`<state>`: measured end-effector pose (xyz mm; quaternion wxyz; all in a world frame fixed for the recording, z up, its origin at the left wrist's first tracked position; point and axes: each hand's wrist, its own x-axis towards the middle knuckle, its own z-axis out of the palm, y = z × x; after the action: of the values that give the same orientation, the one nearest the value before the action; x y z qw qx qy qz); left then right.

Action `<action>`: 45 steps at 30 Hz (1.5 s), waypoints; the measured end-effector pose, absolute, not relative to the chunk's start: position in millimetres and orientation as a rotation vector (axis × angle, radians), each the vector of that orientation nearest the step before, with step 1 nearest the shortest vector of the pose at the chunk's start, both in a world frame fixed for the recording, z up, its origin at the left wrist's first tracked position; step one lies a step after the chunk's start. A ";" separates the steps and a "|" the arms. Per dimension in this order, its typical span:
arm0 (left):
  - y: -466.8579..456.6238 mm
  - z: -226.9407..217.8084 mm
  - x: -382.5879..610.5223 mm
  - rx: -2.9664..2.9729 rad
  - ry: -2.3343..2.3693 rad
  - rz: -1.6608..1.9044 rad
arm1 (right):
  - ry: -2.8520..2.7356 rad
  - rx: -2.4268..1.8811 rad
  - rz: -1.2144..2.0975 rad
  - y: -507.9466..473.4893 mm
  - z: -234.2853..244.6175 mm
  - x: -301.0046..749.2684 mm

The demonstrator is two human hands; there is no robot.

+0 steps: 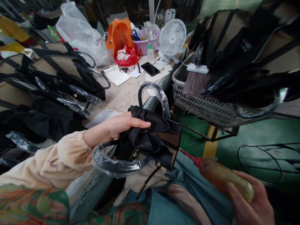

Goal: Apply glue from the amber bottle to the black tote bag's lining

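Observation:
My left hand [122, 124] is closed on a black handbag [150, 137], thumb lying over the gathered dark fabric at its top. Clear plastic film wraps both of the bag's curved handles [122, 167], one toward me and one on the far side. A thin strap with a metal end hangs from its near edge. At lower right, my right hand [252, 197] grips a yellowish squeeze bottle [225, 176] with a red nozzle. The nozzle points left toward the bag's open side and stays apart from it.
Several black bags with film-wrapped handles [85, 93] crowd the table's left. Behind are an orange bag [120, 37], a lilac basin [142, 45], a white fan [172, 39], a phone [150, 69] and glasses. To the right, a grey plastic basket [199, 103] holds more bags above a green floor.

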<state>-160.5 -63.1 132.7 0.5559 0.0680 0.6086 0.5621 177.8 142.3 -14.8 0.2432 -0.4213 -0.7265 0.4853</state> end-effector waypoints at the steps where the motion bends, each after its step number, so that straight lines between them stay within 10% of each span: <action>1: -60.7 129.7 -161.1 0.162 1.440 1.310 | -1.976 -1.182 1.340 143.9 -15.4 176.6; 45: -37.4 114.8 -140.5 0.119 1.544 1.234 | -2.357 -0.813 1.089 158.2 -54.3 186.5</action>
<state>-140.5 -37.4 114.8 0.5487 0.0502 0.6518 0.5212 186.5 158.2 -54.3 0.2092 -0.2921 -0.8472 0.3914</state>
